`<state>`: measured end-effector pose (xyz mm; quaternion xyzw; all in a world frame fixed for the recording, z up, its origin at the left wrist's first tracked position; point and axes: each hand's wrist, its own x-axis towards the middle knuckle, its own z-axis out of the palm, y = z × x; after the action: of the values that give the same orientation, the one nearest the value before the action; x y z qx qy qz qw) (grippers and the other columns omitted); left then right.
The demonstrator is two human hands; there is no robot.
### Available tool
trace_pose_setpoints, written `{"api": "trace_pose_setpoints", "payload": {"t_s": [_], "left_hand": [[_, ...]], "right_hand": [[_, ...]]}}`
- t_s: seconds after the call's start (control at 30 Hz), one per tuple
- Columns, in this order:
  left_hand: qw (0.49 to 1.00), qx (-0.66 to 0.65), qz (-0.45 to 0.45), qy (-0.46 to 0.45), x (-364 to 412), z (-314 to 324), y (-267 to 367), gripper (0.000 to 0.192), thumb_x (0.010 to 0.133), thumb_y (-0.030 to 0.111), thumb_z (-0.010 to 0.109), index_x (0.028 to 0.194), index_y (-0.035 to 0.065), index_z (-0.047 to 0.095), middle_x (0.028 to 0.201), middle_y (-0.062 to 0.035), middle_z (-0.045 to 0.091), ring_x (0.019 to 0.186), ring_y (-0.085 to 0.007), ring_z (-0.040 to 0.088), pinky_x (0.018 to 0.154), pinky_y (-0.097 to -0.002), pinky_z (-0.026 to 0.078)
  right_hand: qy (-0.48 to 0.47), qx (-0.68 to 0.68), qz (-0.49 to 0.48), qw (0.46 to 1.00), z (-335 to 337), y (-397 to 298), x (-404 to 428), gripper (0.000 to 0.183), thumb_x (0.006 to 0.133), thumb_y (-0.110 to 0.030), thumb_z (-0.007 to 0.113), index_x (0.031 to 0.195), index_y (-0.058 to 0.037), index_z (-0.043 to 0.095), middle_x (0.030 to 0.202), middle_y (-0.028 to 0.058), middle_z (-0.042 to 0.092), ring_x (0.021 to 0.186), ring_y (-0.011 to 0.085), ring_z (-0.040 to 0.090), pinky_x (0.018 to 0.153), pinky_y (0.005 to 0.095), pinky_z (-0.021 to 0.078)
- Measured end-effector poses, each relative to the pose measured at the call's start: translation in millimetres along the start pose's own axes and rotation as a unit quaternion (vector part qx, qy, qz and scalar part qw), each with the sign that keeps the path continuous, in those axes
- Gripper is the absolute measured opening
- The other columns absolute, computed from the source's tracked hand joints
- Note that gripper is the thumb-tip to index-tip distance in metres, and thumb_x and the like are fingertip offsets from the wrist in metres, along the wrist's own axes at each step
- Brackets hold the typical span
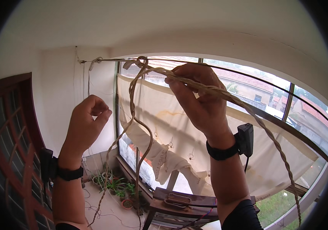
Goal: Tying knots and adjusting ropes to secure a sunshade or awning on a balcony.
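My right hand (201, 97) is raised before the window and grips a twisted beige cord (218, 91) between thumb and fingers. From this hand the cord runs left to a loop hung near a thin dark line (169, 60), and right in a long sagging curve. Below the loop, two cord ends dangle, one a twisted strand (110, 149) and the other a smoother, thicker strand (149, 143). My left hand (90, 115) is up at the left, apart from the cord, fingers curled and thumb near the index fingertip. Nothing shows in its pinch.
A stained cream curtain (164, 109) covers much of the window. Below stands a dark wooden bench-like piece (181, 198). Potted plants (118, 184) and loose wires lie on the floor at the left. A dark red framed glass door (11, 138) is on the far left.
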<state>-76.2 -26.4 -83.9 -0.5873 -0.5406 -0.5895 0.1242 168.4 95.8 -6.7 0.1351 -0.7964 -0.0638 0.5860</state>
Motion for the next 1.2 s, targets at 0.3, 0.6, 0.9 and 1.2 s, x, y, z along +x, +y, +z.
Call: {"api": "trace_pose_setpoints", "payload": {"t_s": [0.3,0.6,0.9,1.2], "left_hand": [[0.944,-0.316,-0.015,-0.091,6,22,46,0.021,0.099,0.016,0.052,0.114,0.0013,0.057,0.103,-0.0081,0.066,0.094,-0.0162,0.064,0.083,-0.0299,0.049],[0.94,-0.326,-0.037,-0.097,4,27,39,0.011,0.095,0.007,0.056,0.106,0.0043,0.057,0.092,-0.0041,0.064,0.083,-0.0115,0.061,0.073,-0.0247,0.048],[0.982,-0.134,0.121,0.056,0,30,36,0.01,0.095,0.003,0.057,0.103,0.0009,0.052,0.091,-0.0061,0.062,0.082,-0.0114,0.062,0.073,-0.0263,0.051],[0.975,-0.152,0.121,0.103,0,26,40,0.012,0.098,0.005,0.054,0.108,-0.0002,0.05,0.094,-0.0056,0.059,0.084,-0.0118,0.062,0.073,-0.0271,0.051]], "right_hand": [[0.04,0.03,0.043,0.998,10,-1,-3,0.021,0.088,0.007,0.057,0.109,0.0031,0.056,0.1,0.0123,0.066,0.092,0.0181,0.067,0.077,0.0279,0.0529],[0.049,0.07,0.067,0.994,11,6,-7,0.022,0.088,0.008,0.055,0.108,0.002,0.057,0.105,0.0121,0.064,0.095,0.0188,0.066,0.081,0.0298,0.0533],[0.051,0.082,0.101,0.99,7,2,-9,0.019,0.088,0.008,0.054,0.105,0.0009,0.057,0.104,0.0115,0.064,0.096,0.0185,0.065,0.084,0.0308,0.0521],[0.03,0.061,0.07,0.995,6,1,-10,0.018,0.088,0.007,0.055,0.104,-0.0001,0.058,0.105,0.0112,0.064,0.096,0.0167,0.064,0.08,0.0286,0.0512]]}}
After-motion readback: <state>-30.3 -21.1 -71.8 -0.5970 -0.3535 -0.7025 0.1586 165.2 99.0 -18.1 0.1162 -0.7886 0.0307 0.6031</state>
